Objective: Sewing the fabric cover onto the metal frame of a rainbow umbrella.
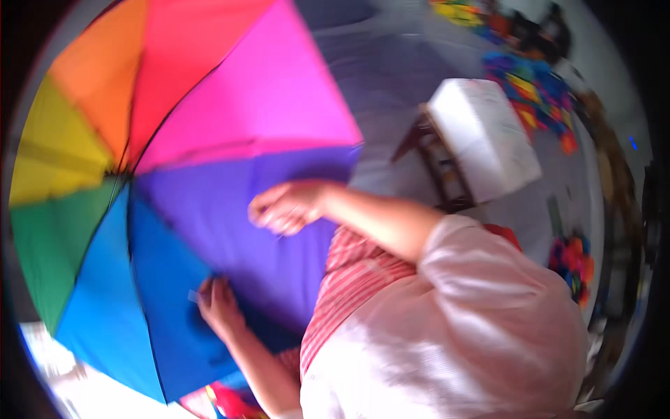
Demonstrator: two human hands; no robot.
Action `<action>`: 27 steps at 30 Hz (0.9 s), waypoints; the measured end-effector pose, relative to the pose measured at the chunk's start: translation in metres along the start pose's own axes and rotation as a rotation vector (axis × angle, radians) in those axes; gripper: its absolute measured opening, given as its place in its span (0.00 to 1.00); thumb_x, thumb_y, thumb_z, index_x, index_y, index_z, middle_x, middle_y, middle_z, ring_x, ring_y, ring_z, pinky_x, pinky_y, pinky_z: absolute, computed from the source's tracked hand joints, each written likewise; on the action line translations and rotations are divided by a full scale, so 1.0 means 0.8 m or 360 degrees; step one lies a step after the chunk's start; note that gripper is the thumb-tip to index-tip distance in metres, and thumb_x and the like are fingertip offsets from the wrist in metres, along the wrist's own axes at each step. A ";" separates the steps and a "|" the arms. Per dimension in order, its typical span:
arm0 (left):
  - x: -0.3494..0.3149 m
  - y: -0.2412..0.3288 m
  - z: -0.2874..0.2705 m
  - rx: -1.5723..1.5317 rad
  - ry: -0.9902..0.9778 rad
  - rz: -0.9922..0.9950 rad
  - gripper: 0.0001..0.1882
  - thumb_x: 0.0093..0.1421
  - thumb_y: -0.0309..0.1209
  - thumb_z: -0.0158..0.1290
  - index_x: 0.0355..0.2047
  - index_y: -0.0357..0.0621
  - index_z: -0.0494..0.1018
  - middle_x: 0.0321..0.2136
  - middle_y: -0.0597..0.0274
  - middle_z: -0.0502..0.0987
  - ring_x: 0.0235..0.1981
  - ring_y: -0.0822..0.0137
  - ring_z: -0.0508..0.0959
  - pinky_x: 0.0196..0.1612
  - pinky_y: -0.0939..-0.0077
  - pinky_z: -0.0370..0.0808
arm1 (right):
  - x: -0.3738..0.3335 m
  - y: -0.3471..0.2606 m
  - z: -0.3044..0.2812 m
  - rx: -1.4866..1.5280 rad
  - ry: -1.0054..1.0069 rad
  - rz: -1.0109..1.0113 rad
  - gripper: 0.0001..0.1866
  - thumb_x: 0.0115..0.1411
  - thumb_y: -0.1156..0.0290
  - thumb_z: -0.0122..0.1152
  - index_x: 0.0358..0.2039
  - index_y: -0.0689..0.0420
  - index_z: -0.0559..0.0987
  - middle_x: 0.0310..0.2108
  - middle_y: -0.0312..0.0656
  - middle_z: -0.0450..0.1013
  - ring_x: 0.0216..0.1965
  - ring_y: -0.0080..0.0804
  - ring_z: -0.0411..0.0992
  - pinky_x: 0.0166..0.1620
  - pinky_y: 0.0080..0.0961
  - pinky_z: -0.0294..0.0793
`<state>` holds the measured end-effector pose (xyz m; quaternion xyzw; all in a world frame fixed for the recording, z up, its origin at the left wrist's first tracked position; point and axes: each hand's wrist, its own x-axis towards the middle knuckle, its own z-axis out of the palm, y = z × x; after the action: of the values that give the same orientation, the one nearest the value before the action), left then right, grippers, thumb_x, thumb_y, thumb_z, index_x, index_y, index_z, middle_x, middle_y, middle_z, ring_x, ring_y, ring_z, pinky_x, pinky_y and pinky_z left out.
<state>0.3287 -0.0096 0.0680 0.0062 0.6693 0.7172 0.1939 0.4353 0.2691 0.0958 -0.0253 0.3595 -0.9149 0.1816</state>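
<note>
A big open umbrella (pixel 202 105) with rainbow-coloured panels fills the left side, its dark ribs meeting at a hub (pixel 122 173). Over the purple panel is my right hand (pixel 289 207), fingers closed in a pinch; blur hides what they hold, if anything. Lower down, my left hand (pixel 220 307) is closed in front of the blue panel. A small pale bit (pixel 194 296) shows at its fingertips, too blurred to name. Whether either hand touches the fabric, I cannot tell.
To the right stands a dark wooden stool (pixel 443 164) beside a white box-like block (pixel 485 140). Heaps of bright multicoloured pieces (pixel 534 94) lie on the grey floor (pixel 558 181) at the far right. More colourful fabric (pixel 230 401) shows at the lower edge.
</note>
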 end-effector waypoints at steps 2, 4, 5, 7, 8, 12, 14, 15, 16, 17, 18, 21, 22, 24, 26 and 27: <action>0.008 -0.006 0.003 -0.0005 0.0022 -0.0035 0.05 0.59 0.26 0.51 0.36 0.41 0.73 0.24 0.65 0.76 0.15 0.81 0.64 0.16 0.89 0.58 | -0.010 -0.016 0.012 -0.0113 0.0180 0.0099 0.05 0.63 0.69 0.52 0.35 0.55 0.69 0.14 0.25 0.53 0.13 0.12 0.51 0.15 0.13 0.48; 0.003 0.000 0.011 -0.0034 0.0070 -0.0121 0.07 0.59 0.25 0.51 0.38 0.41 0.71 0.25 0.61 0.77 0.15 0.81 0.66 0.14 0.89 0.58 | -0.016 -0.024 0.016 -0.0288 0.0252 0.0142 0.04 0.62 0.69 0.52 0.34 0.55 0.69 0.15 0.26 0.55 0.14 0.12 0.52 0.15 0.13 0.50; 0.002 0.008 0.017 -0.0042 0.0057 -0.0160 0.07 0.58 0.24 0.52 0.38 0.41 0.70 0.25 0.60 0.78 0.15 0.81 0.67 0.14 0.89 0.58 | -0.011 -0.030 0.023 -0.0404 0.0335 0.0162 0.03 0.61 0.71 0.52 0.32 0.55 0.70 0.15 0.26 0.57 0.15 0.12 0.55 0.16 0.14 0.53; -0.001 0.010 0.010 -0.0131 0.0063 -0.0149 0.08 0.58 0.24 0.51 0.39 0.41 0.69 0.25 0.59 0.78 0.15 0.80 0.67 0.14 0.89 0.57 | 0.020 -0.023 0.053 -0.0783 0.0315 0.0235 0.03 0.60 0.72 0.52 0.30 0.56 0.70 0.16 0.28 0.59 0.16 0.14 0.57 0.17 0.15 0.56; -0.002 0.011 0.008 -0.0120 0.0113 -0.0160 0.08 0.58 0.24 0.51 0.39 0.41 0.69 0.25 0.59 0.78 0.15 0.80 0.67 0.14 0.89 0.57 | 0.030 -0.022 0.063 -0.1207 0.0387 0.0229 0.03 0.58 0.74 0.53 0.28 0.56 0.70 0.16 0.29 0.61 0.17 0.15 0.60 0.19 0.17 0.59; -0.004 0.006 0.007 -0.0199 0.0052 -0.0129 0.08 0.59 0.24 0.51 0.39 0.41 0.69 0.24 0.59 0.78 0.15 0.80 0.66 0.13 0.88 0.57 | 0.077 0.011 0.060 -0.2045 0.0451 -0.0130 0.04 0.53 0.78 0.54 0.23 0.59 0.70 0.18 0.34 0.66 0.21 0.22 0.66 0.25 0.23 0.66; -0.006 0.008 0.007 -0.0204 0.0031 -0.0132 0.08 0.59 0.24 0.50 0.39 0.41 0.69 0.25 0.59 0.78 0.15 0.80 0.66 0.14 0.88 0.57 | 0.101 0.026 0.055 -0.2241 0.0455 -0.0301 0.04 0.51 0.79 0.54 0.21 0.59 0.70 0.19 0.36 0.68 0.23 0.24 0.68 0.27 0.25 0.68; -0.007 0.009 0.006 -0.0208 0.0022 -0.0135 0.08 0.59 0.24 0.50 0.39 0.41 0.69 0.25 0.59 0.78 0.15 0.80 0.66 0.14 0.88 0.57 | 0.115 0.033 0.054 -0.2298 0.0541 -0.0400 0.04 0.51 0.79 0.54 0.21 0.60 0.70 0.20 0.38 0.69 0.23 0.28 0.69 0.27 0.27 0.68; -0.007 0.009 0.008 -0.0213 0.0025 -0.0148 0.08 0.59 0.24 0.50 0.39 0.41 0.69 0.25 0.59 0.78 0.15 0.80 0.66 0.14 0.88 0.57 | 0.126 0.038 0.052 -0.2359 0.0636 -0.0499 0.04 0.50 0.80 0.54 0.21 0.60 0.70 0.20 0.40 0.69 0.23 0.32 0.69 0.28 0.29 0.69; -0.006 0.008 0.008 -0.0216 0.0014 -0.0140 0.08 0.59 0.24 0.50 0.39 0.41 0.69 0.25 0.58 0.78 0.15 0.80 0.66 0.14 0.88 0.57 | 0.134 0.041 0.050 -0.2417 0.0732 -0.0599 0.04 0.49 0.80 0.54 0.21 0.60 0.69 0.21 0.42 0.70 0.23 0.35 0.70 0.28 0.31 0.69; -0.006 0.008 0.009 -0.0219 0.0003 -0.0132 0.08 0.59 0.24 0.50 0.39 0.40 0.69 0.25 0.58 0.78 0.15 0.80 0.66 0.14 0.88 0.57 | 0.140 0.044 0.047 -0.2416 0.0731 -0.0583 0.04 0.49 0.80 0.54 0.21 0.60 0.69 0.21 0.42 0.70 0.23 0.35 0.70 0.28 0.31 0.69; -0.006 0.012 0.012 -0.0221 0.0009 -0.0146 0.08 0.59 0.24 0.50 0.39 0.40 0.69 0.26 0.58 0.78 0.16 0.80 0.66 0.14 0.87 0.57 | 0.154 0.051 0.042 -0.2639 0.0885 -0.0808 0.04 0.48 0.80 0.55 0.21 0.59 0.69 0.22 0.44 0.71 0.26 0.43 0.71 0.29 0.34 0.70; -0.006 0.014 0.014 -0.0215 0.0017 -0.0159 0.08 0.58 0.24 0.50 0.39 0.40 0.69 0.26 0.58 0.78 0.16 0.80 0.66 0.14 0.87 0.57 | 0.155 0.055 0.042 -0.2639 0.0881 -0.0794 0.04 0.48 0.80 0.55 0.21 0.59 0.69 0.22 0.44 0.71 0.26 0.43 0.71 0.29 0.34 0.70; -0.006 0.014 0.014 -0.0212 0.0027 -0.0180 0.08 0.58 0.24 0.50 0.39 0.40 0.69 0.26 0.58 0.78 0.16 0.80 0.67 0.14 0.87 0.57 | 0.154 0.064 0.044 -0.2720 0.0916 -0.0721 0.04 0.48 0.80 0.55 0.20 0.59 0.69 0.22 0.44 0.71 0.27 0.45 0.72 0.29 0.36 0.71; -0.006 0.013 0.014 -0.0224 0.0028 -0.0172 0.09 0.58 0.24 0.50 0.40 0.40 0.69 0.26 0.58 0.78 0.16 0.80 0.67 0.15 0.88 0.58 | 0.150 0.069 0.048 -0.2761 0.0931 -0.0675 0.04 0.48 0.80 0.55 0.20 0.59 0.69 0.22 0.44 0.71 0.27 0.46 0.72 0.29 0.37 0.71; -0.006 0.012 0.014 -0.0229 0.0029 -0.0167 0.09 0.58 0.24 0.50 0.40 0.40 0.69 0.26 0.58 0.78 0.17 0.80 0.67 0.15 0.88 0.58 | 0.148 0.072 0.050 -0.2760 0.0908 -0.0642 0.04 0.48 0.79 0.55 0.20 0.59 0.69 0.22 0.44 0.71 0.27 0.46 0.72 0.29 0.37 0.72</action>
<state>0.3332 -0.0007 0.0799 -0.0492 0.6172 0.7523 0.2251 0.3501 0.1632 0.0769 0.0117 0.9365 -0.3128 -0.1582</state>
